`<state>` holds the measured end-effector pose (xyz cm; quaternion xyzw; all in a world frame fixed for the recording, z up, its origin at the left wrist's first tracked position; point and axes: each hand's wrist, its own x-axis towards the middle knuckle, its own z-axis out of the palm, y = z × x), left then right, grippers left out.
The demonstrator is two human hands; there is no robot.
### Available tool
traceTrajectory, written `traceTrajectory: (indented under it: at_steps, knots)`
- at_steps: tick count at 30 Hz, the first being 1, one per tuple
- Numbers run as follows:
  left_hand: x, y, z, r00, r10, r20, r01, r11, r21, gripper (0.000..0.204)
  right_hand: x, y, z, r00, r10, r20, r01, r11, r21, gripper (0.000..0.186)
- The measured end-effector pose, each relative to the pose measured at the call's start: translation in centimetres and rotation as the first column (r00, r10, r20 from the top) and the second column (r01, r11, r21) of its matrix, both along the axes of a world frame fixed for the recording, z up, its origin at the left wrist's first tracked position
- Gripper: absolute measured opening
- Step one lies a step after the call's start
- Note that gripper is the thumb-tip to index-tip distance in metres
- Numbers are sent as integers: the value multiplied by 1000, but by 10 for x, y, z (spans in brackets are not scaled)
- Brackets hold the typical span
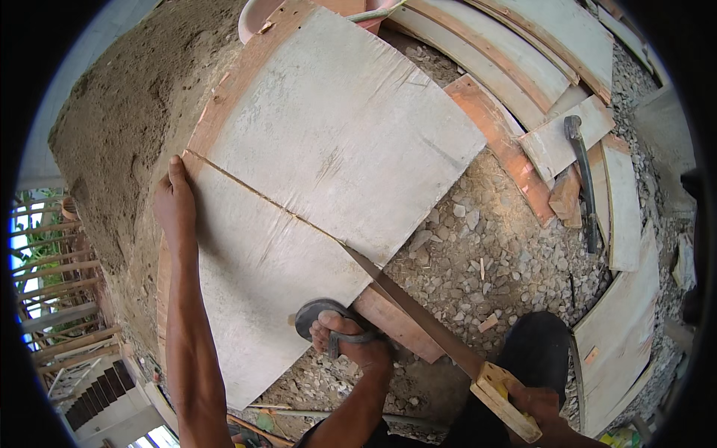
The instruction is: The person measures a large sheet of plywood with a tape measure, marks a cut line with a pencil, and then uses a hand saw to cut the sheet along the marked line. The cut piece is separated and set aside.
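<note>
Pale board (336, 172) over gravelly ground (478, 246), beside a brown earth mound (134, 119)

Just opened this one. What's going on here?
A person is working on a large white-faced board with a handsaw. The right hand grips the saw's wooden handle, and the left hand holds the board's left edge. A sandalled foot rests on the board's near part. A narrow cut runs from the left edge to the blade. More boards lie at the upper right, over gravel.
</note>
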<state>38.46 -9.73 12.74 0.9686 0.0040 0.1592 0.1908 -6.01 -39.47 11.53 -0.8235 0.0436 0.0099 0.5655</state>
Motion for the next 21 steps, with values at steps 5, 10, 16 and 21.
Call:
traceTrajectory:
  at_steps: [5,10,16,21]
  knots:
    - [-1,-1,6,990,-43,131,28,993,117,75,128,67,-51,989,-61,134,57,998,32,43]
    - [-10,-15,15,999,-41,-3,41,998,54,76,100,62,-91,1000,17,8,-19,970,244,58]
    - [2,-4,-15,1000,-22,12,21,997,77,75,100,64,-90,993,-39,113,20,987,160,69]
    - [-5,-1,-4,1000,-13,-7,14,990,138,72,129,59,-59,998,66,-13,-57,935,351,80]
